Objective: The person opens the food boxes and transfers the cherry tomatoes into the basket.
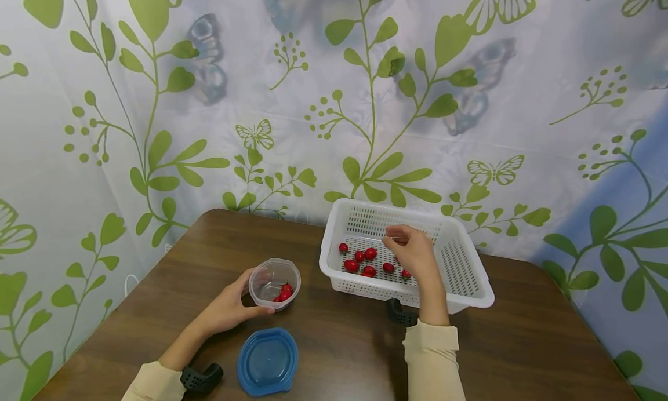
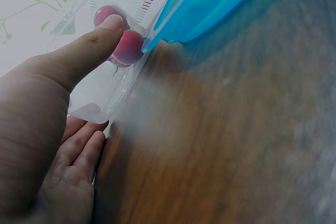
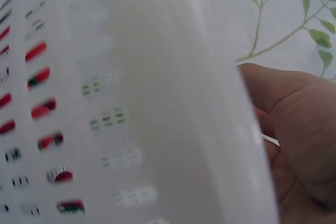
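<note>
My left hand (image 1: pixel 229 309) holds a small clear plastic container (image 1: pixel 259 278), thumb on the near side and fingers round the far side. Several cherry tomatoes (image 1: pixel 285 292) lie inside it; in the left wrist view, two tomatoes (image 2: pixel 129 48) show beside the thumb. Over the white plastic basket (image 1: pixel 469 300), my right hand (image 1: pixel 417 259) hovers with loosely bent fingers and no tomato visible in them. Several more cherry tomatoes (image 1: pixel 351 266) are spread across the basket's floor, some partly hidden by that hand. In the right wrist view, the basket's wall (image 3: pixel 173 103) covers the fingertips.
A blue lid (image 1: pixel 268 363) lies on the brown wooden table (image 1: pixel 334 343), just in front of the clear container. Behind the table's back edge hangs a curtain (image 1: pixel 292 157) printed with leaves and butterflies. A black strap device (image 1: pixel 200 379) sits on each wrist.
</note>
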A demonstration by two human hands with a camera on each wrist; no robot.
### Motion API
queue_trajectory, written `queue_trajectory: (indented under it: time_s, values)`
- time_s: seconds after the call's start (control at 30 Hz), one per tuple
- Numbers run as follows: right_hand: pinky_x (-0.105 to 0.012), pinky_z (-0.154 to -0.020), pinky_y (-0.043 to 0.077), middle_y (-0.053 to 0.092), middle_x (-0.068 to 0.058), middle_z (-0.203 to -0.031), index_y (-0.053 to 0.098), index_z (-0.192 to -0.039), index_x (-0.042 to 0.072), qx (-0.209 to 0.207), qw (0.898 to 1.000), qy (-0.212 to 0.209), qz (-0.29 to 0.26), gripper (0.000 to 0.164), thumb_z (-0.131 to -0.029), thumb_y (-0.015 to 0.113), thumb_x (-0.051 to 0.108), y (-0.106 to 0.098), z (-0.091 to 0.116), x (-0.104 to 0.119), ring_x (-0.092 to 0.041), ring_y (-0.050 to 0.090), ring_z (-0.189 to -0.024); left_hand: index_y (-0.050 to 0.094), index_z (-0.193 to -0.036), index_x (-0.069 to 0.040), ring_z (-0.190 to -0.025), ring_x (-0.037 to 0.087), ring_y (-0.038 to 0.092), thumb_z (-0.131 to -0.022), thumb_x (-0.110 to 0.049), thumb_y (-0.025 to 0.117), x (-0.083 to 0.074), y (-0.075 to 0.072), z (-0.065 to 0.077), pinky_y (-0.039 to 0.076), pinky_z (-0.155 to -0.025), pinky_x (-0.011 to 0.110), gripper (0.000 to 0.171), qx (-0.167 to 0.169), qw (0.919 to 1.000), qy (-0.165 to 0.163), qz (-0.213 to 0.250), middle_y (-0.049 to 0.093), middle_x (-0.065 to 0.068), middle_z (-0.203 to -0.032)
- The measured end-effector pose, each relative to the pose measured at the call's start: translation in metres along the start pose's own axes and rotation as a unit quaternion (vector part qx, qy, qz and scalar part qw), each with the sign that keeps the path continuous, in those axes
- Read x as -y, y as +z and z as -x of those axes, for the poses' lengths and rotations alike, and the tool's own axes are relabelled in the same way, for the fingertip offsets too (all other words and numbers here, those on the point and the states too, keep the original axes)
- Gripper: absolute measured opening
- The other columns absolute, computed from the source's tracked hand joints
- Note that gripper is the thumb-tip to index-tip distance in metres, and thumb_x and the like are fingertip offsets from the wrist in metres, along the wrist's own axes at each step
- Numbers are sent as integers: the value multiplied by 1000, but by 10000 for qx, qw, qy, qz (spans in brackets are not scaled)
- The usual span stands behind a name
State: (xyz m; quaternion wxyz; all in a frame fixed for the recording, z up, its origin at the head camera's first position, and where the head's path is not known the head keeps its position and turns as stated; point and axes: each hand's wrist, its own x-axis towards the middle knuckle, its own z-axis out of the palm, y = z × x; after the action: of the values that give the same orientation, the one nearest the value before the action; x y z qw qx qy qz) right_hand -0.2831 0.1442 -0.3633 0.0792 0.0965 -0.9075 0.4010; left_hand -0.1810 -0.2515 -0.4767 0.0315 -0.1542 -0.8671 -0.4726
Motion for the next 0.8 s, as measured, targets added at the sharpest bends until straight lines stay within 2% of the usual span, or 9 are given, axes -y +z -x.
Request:
queue_trajectory:
  time_s: [0.4,0.53,0.8]
  values:
    - [-48,-99,57,73,-12,-123,71,-124,9,373,9978,-452,-312,32,-97,73,25,22,2,33,-31,71,-113,40,-154,-15,-140,32,53,-81,-42,88,0,0,0,37,-116,58,91,-6,10000,-15,52,58,7,-148]
    - [-45,-95,60,74,-9,-121,72,-123,9,499,9963,-622,-331,31,-97,74,25,32,3,43,-28,72,-109,39,-154,-16,-140,33,52,-81,-42,88,0,0,0,37,-116,58,92,6,10000,-22,61,58,7,-148]
    - [-40,-94,60,76,-7,-114,74,-119,5,675,9894,-1166,-542,29,-95,77,20,53,8,65,-23,75,-102,38,-154,-15,-140,36,52,-81,-42,88,-1,-1,0,38,-116,59,93,29,10000,-52,42,57,9,-148]
